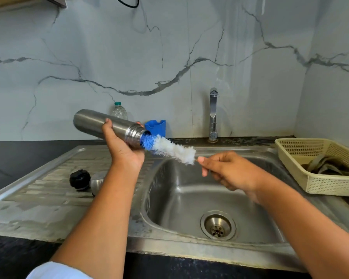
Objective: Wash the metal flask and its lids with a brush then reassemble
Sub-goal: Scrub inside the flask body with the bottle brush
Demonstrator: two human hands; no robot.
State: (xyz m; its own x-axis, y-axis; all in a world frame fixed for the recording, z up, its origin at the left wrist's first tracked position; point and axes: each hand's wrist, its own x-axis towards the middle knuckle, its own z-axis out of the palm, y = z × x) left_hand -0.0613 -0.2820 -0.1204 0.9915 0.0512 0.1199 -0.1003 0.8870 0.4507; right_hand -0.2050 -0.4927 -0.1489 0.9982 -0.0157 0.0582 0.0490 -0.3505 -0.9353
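Fingers (205, 161) pinch brush (169, 148) entering flask (107, 125)

flask (101, 123) silver; brush (167, 147) blue-tipped, white; lid (80, 179) black; basket (318, 168) cream, perforated; wall (169, 57) grey-veined marble.

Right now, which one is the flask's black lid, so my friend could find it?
Start at the steel sink and look to the ribbed draining board on its left. Two lids sit there side by side. The black lid is the dark, round, knobbly one farther left; its neighbour, the metal cap, is shiny silver.
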